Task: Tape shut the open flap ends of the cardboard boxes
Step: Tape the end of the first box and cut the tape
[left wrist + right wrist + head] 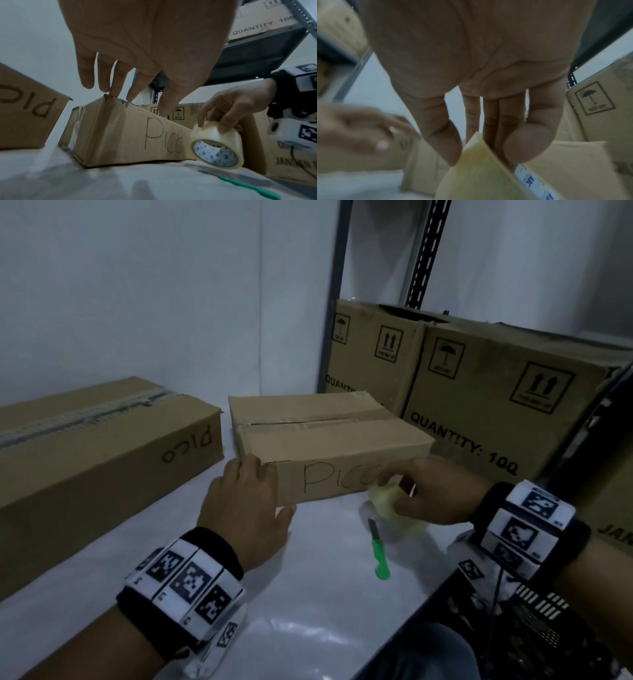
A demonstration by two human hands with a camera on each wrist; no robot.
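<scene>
A small cardboard box [329,436] marked "PICO" lies on the white table, with a strip of tape along its top seam. My left hand [270,487] lies with straight fingers on the box's near left corner; in the left wrist view its fingertips [113,93] touch the box's [128,135] top edge. My right hand [411,491] grips a roll of clear tape [390,505] from above, just in front of the box's near right corner. The left wrist view shows the roll [217,146] low by the table under the right hand [236,106]. Right wrist view: fingers and thumb of my right hand [488,121] pinch the roll [479,169].
A green-handled knife [380,549] lies on the table near the roll. A long "Pico" box [102,446] sits to the left. Large printed cartons [496,398] stand on a metal rack [424,251] behind and to the right. White wall behind.
</scene>
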